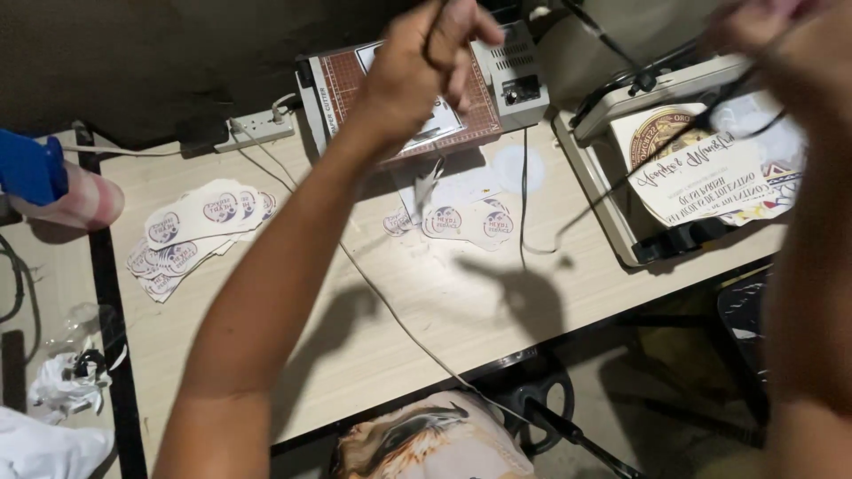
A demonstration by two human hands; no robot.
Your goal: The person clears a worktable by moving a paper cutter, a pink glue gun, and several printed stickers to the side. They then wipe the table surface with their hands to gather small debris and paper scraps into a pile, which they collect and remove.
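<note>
Head view: left hand [426,53] has its grip pinched shut on a thin black cord [621,182] – raised over the table [461,293]. Right hand [781,44] is blurred, can't tell its grip – sticker pile [191,235] lies left

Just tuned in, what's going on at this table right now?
A person has both hands raised over a wooden table. The left hand pinches a thin dark cord, which seems to run across to the right hand, blurred at the frame's edge. Below lie a fanned pile of round printed stickers, a smaller cluster, and a paper cutter at the back.
</note>
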